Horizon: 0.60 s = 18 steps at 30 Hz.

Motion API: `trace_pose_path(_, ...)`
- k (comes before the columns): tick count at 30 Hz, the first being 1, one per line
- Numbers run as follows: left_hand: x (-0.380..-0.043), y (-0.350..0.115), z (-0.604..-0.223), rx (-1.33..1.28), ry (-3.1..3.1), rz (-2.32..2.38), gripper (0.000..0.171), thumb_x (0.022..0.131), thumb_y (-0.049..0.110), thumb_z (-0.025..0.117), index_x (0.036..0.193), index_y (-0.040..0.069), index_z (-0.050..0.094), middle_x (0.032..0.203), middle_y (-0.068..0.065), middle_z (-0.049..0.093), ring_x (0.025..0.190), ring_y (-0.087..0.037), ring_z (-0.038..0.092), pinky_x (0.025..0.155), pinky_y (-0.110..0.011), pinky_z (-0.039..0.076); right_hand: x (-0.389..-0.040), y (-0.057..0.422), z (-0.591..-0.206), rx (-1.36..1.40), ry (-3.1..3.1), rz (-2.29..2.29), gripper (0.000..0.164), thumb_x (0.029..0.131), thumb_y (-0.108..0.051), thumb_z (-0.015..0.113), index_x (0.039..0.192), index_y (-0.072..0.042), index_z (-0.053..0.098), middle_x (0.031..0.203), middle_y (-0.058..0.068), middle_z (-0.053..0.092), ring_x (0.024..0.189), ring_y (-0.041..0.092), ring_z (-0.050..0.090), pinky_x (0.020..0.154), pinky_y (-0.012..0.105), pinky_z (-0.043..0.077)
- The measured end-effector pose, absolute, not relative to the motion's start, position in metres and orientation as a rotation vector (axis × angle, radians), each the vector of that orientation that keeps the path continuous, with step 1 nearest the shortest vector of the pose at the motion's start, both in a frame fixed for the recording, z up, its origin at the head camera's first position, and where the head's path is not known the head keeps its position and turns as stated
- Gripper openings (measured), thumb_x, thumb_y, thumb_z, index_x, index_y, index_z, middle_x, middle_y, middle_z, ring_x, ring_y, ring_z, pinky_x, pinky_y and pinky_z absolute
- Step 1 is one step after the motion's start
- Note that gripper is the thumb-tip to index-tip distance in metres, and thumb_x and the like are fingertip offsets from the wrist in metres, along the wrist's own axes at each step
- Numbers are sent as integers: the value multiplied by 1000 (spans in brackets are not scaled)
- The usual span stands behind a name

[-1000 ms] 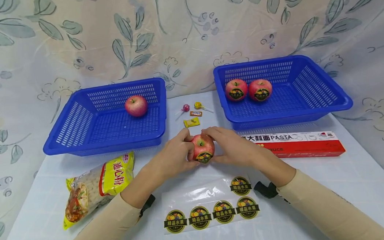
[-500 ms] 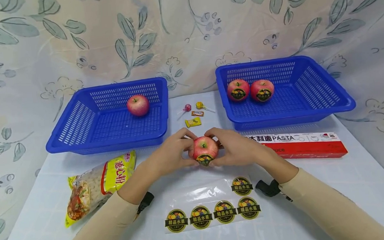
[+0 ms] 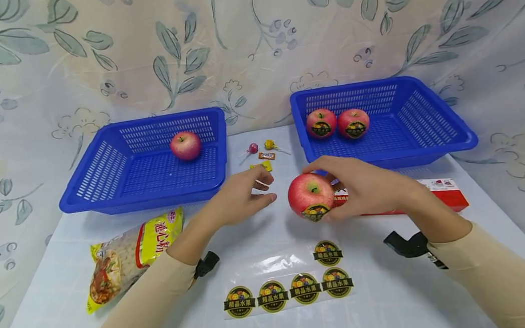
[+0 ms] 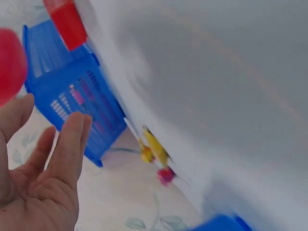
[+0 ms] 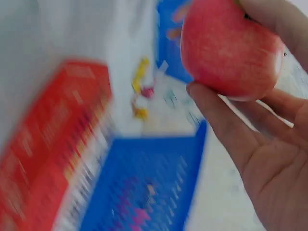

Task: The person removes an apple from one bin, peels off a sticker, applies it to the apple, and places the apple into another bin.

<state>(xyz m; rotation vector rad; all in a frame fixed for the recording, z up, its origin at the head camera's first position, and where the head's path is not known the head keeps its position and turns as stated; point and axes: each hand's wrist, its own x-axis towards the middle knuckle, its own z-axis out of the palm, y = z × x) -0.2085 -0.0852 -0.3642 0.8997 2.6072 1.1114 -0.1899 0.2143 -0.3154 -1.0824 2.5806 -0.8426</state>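
Observation:
My right hand (image 3: 365, 185) grips a red apple (image 3: 310, 195) from its right side, raised over the table; a round black-and-gold sticker (image 3: 316, 212) is on the apple's near side. In the right wrist view the fingers and thumb wrap round the apple (image 5: 231, 50). My left hand (image 3: 244, 197) is apart from the apple, to its left, fingers loosely bent with nothing in them. On the table in front lies a clear sheet (image 3: 269, 266) bearing several of the same round stickers.
A blue basket (image 3: 144, 197) at left holds one plain apple (image 3: 185, 145). The right blue basket (image 3: 442, 148) holds two stickered apples (image 3: 354, 124). A noodle bag (image 3: 135, 257), a red pasta box (image 3: 449, 200), lollipops (image 3: 269, 144) and small wrapped candies (image 3: 266, 156) lie about.
The left hand has let go of the apple and drawn slightly left. My right hand has lifted the apple and carried it right, toward the camera.

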Motion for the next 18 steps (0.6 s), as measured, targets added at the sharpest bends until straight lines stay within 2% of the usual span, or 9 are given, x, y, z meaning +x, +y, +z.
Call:
trace_pose_path(6,-221,-56,-358,887,2587,1130,56,100,26,67,147,8,41,128,-11,68,114,-21,69,92,-33,59,-203,241,-275,-984,2589,-900,85,74,-30,94,145,-24,47,137,-5,56,119,18,62,92,33,59)
trace_pose_path(9,-226,-44,-356,913,2592,1152,63,102,28,65,154,10,35,130,-11,67,116,-21,69,94,-34,58,-213,255,-259,-1004,2629,-917,92,75,-20,94,151,-24,44,142,0,52,122,22,60,90,26,58)
trace_pose_path(13,-232,-30,-355,933,2595,1188,62,104,27,62,158,15,35,135,-8,65,119,-20,67,97,-32,57,-232,273,-246,-1028,2688,-905,94,75,-10,93,154,-22,44,145,5,49,123,31,59,86,13,53)
trace_pose_path(18,-236,-13,-357,915,2603,1197,57,106,33,56,159,18,38,144,-9,60,123,-20,65,100,-35,55,-259,298,-237,-871,2735,-862,94,76,-11,91,155,-23,42,144,8,48,123,47,59,82,14,54)
